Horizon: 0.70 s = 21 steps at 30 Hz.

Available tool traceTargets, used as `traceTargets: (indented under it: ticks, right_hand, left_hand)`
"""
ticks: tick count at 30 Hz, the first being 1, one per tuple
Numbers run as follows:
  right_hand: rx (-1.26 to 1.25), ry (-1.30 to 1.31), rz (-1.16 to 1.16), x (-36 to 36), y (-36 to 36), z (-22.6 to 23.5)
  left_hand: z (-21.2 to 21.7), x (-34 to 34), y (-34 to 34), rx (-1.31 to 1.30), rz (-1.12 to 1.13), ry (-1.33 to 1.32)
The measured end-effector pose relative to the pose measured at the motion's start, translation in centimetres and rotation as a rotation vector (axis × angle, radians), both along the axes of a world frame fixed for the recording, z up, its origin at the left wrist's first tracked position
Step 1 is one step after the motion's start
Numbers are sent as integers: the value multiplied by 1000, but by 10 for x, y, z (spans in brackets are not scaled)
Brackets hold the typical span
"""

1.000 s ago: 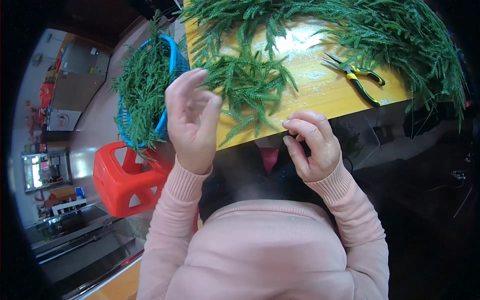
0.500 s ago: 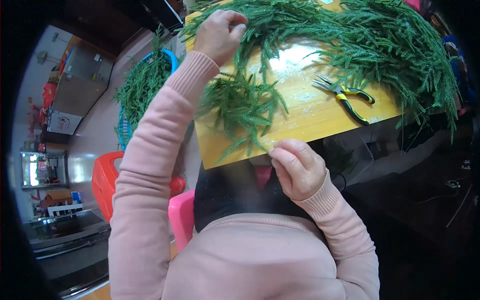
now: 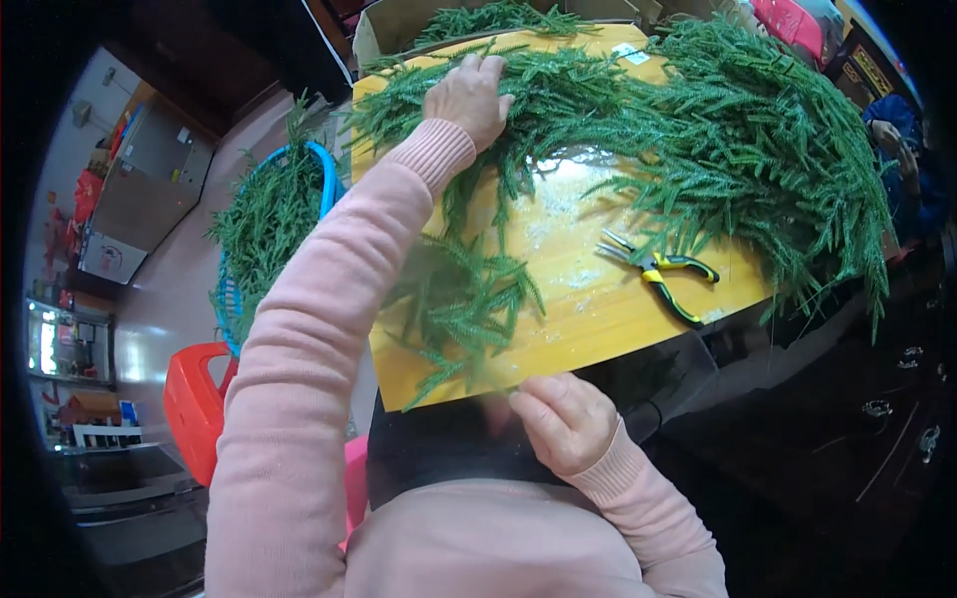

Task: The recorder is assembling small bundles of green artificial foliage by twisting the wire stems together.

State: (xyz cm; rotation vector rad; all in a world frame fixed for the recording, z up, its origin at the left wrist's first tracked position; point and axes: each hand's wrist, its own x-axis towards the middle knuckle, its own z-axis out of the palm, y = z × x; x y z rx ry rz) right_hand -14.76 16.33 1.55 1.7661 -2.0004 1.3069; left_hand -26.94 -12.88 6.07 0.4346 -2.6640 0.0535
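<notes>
My left hand (image 3: 469, 97) reaches far across the yellow wooden table (image 3: 588, 299) and rests on a long heap of green artificial pine branches (image 3: 698, 130), fingers spread over the needles. A smaller bunch of pine sprigs (image 3: 469, 299) lies at the table's near edge. My right hand (image 3: 563, 424) stays below that edge at my lap, fingers curled with the tips pinched together; whether it holds anything I cannot tell. Yellow-and-black pliers (image 3: 663, 274) lie on the bare wood to the right.
A blue basket (image 3: 324, 174) full of more green branches stands on the floor to the left. A red plastic stool (image 3: 194, 404) sits beside it. Another person's hand (image 3: 887, 135) shows at the far right. A cardboard box (image 3: 399, 25) stands behind the table.
My left arm has stretched from the near sprig bunch out to the far branch heap. My right hand has dropped slightly below the table edge.
</notes>
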Motion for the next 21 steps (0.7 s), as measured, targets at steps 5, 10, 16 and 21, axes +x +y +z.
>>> traceTargets:
  ticks: [5, 10, 16, 21]
  right_hand:
    - [17, -16, 9, -3, -2, -3]
    - [63, -41, 6, -8, -2, -10]
    - [113, -101, 9, -13, -1, -7]
    - [109, -122, -4, -18, 2, -7]
  left_hand:
    - [1, -17, -13, -48, -38, 133]
    - [-2, -38, -34, -96, -78, 145]
    - [-58, -32, -36, -101, -61, -137]
    - [-46, -34, -26, -105, -26, -139]
